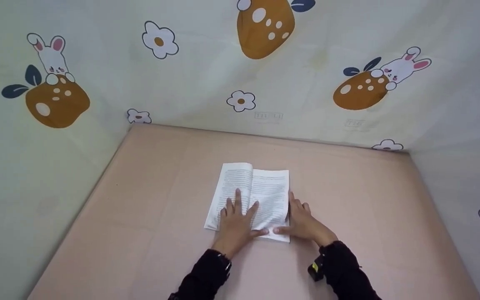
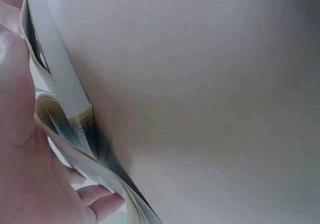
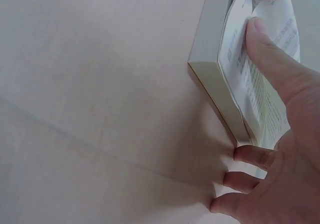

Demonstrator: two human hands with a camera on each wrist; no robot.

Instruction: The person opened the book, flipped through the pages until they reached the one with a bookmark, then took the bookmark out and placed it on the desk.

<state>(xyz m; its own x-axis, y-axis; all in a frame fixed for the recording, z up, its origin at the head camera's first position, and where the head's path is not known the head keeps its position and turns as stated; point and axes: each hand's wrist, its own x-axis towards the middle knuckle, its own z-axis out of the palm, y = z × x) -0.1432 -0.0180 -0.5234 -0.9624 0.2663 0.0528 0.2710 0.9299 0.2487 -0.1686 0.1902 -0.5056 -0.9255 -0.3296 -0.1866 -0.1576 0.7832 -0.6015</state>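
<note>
An open book (image 1: 250,196) lies near the middle of a pink table (image 1: 148,187), its spine running away from the person, so the long axis points from them toward the patterned cloth (image 1: 315,83) behind.

The left hand (image 1: 236,223) lies flat on the left page, fingers straight and spread, pressing it down near the gutter. It holds nothing; it only pins. In the left wrist view the palm sits against the page block (image 2: 60,94), with loose leaves curling over the fingers.

The right hand (image 1: 302,223) is at the book's right edge, just beside the near corner. Its thumb (image 3: 270,59) presses on top of a lifted leaf (image 3: 260,84), and 1 fingertip shows beyond the sheet's top edge, so it looks like a pinch on that leaf, though what lies under the sheet is hidden. 3 other fingers rest curled on the table by the corner.

The leaf lies to the right of the spine, directly under the right hand, which is clearly nearer to it. Any turn would swing about the spine, from right to left, toward the pinning left hand.
</note>
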